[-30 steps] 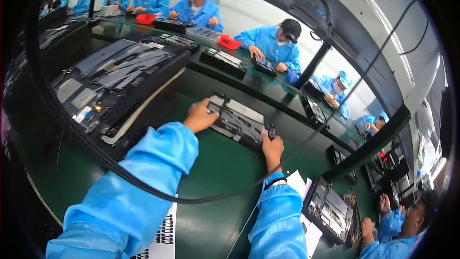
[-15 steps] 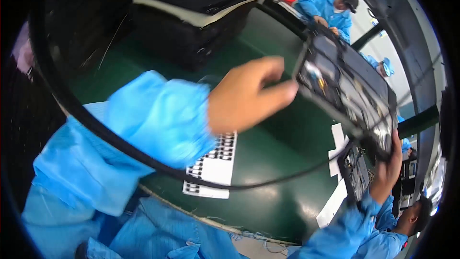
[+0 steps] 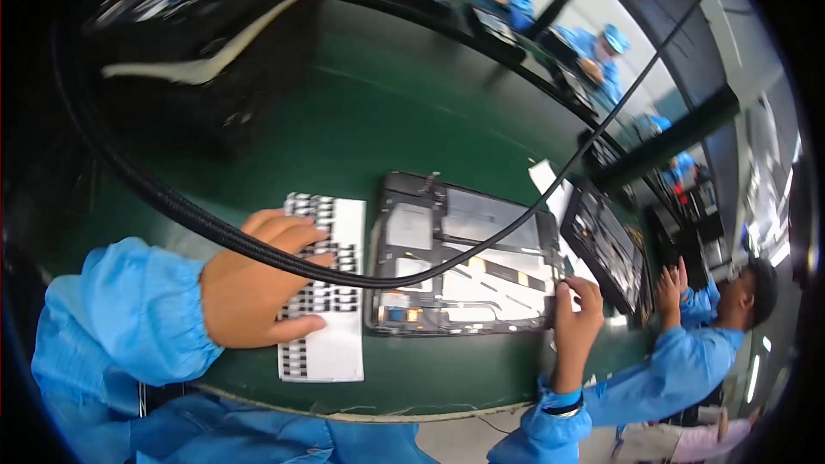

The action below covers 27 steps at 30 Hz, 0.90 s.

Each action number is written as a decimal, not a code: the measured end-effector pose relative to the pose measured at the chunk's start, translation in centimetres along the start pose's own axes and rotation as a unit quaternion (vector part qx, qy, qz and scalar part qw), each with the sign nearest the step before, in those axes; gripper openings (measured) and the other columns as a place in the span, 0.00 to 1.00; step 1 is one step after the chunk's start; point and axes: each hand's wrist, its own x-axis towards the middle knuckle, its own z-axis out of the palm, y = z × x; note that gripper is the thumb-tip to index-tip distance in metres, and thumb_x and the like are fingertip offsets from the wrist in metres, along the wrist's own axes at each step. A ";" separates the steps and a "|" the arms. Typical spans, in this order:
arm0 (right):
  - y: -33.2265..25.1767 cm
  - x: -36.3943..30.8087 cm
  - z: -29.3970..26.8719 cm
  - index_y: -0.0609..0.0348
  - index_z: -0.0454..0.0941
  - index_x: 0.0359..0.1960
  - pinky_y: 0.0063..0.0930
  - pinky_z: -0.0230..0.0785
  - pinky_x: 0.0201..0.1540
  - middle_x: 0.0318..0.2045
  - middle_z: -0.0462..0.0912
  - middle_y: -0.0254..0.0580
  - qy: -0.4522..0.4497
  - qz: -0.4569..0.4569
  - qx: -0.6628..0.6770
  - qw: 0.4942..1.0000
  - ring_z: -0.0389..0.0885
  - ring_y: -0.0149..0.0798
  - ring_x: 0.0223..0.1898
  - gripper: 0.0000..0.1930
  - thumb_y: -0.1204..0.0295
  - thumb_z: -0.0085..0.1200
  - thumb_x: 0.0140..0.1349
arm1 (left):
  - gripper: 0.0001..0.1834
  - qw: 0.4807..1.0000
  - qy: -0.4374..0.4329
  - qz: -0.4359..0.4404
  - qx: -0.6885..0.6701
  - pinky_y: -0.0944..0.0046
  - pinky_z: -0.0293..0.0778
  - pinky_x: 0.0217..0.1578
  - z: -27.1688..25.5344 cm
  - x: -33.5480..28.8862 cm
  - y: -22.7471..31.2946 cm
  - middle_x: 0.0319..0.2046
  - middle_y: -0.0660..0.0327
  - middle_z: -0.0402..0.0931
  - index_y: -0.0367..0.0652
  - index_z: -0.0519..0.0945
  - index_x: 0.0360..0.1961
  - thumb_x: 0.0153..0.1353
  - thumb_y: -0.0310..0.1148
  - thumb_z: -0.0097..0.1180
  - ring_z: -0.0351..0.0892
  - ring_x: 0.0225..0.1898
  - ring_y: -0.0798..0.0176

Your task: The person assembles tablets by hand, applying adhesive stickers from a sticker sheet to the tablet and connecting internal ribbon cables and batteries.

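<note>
An opened tablet-like device (image 3: 411, 225), its inside parts showing in a black frame, lies flat on the green table before me. At its right edge my right hand (image 3: 577, 322) has thumb and fingers closed on the frame. To the left of the device is a white sheet (image 3: 337, 352) with rows of small black stickers. My left hand (image 3: 258, 288) rests over this sheet, fingers stretched out and thumb apart, covering part of its left side.
A black cable (image 3: 412, 280) loops across the view. Another opened device (image 3: 608, 245) lies on white paper at the right, near a co-worker (image 3: 700, 326). A dark bin with a pale rim (image 3: 185, 73) stands at far left. More people in blue work beyond the table.
The device came down from a raised, tilted hold in my right hand to lie flat on the table. My left hand moved down and left onto the sticker sheet. The view also turned.
</note>
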 end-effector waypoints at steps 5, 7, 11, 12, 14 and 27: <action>-11.8 -0.2 0.2 0.62 0.73 0.27 0.32 0.62 0.36 0.31 0.74 0.44 -0.072 -0.066 0.119 0.988 0.70 0.45 0.34 0.07 0.79 0.54 0.44 | 0.27 0.994 0.041 0.088 -0.043 0.48 0.61 0.47 0.0 2.0 -3.4 0.46 0.45 0.64 0.36 0.71 0.42 0.40 0.36 0.61 0.64 0.48 0.41; -15.8 0.6 0.8 0.62 0.73 0.25 0.32 0.62 0.36 0.30 0.73 0.43 -0.135 -0.145 0.179 0.964 0.71 0.43 0.33 0.07 0.80 0.54 0.40 | 0.27 0.993 0.016 0.105 -0.050 0.50 0.62 0.46 0.7 2.6 -4.1 0.45 0.45 0.65 0.35 0.70 0.42 0.40 0.38 0.60 0.65 0.48 0.44; -19.4 2.2 3.3 0.62 0.72 0.24 0.36 0.60 0.40 0.36 0.71 0.48 -0.173 -0.175 0.129 0.961 0.68 0.48 0.39 0.08 0.82 0.54 0.38 | 0.26 0.992 0.028 0.120 -0.040 0.51 0.62 0.47 1.5 2.6 -4.6 0.45 0.48 0.66 0.35 0.71 0.41 0.42 0.40 0.59 0.65 0.49 0.47; -19.5 2.4 4.0 0.63 0.71 0.24 0.37 0.60 0.40 0.40 0.70 0.50 -0.169 -0.164 0.095 0.967 0.66 0.50 0.42 0.09 0.82 0.54 0.38 | 0.25 0.993 0.023 0.101 -0.062 0.52 0.62 0.47 1.3 2.6 -4.6 0.46 0.48 0.66 0.35 0.71 0.41 0.43 0.41 0.58 0.64 0.50 0.48; -19.3 2.4 4.6 0.64 0.71 0.24 0.42 0.57 0.46 0.43 0.68 0.53 -0.212 -0.120 0.137 0.960 0.64 0.53 0.46 0.07 0.82 0.53 0.39 | 0.26 0.993 0.038 0.095 -0.055 0.53 0.62 0.48 1.9 2.9 -4.5 0.46 0.49 0.66 0.34 0.72 0.41 0.43 0.42 0.58 0.64 0.50 0.49; -22.5 3.1 6.5 0.70 0.71 0.21 0.45 0.57 0.46 0.44 0.68 0.58 -0.189 -0.179 0.105 0.960 0.65 0.57 0.44 0.07 0.82 0.51 0.37 | 0.31 0.991 0.034 0.068 -0.112 0.55 0.62 0.46 1.5 1.8 -5.0 0.42 0.47 0.65 0.28 0.69 0.40 0.36 0.40 0.61 0.65 0.45 0.48</action>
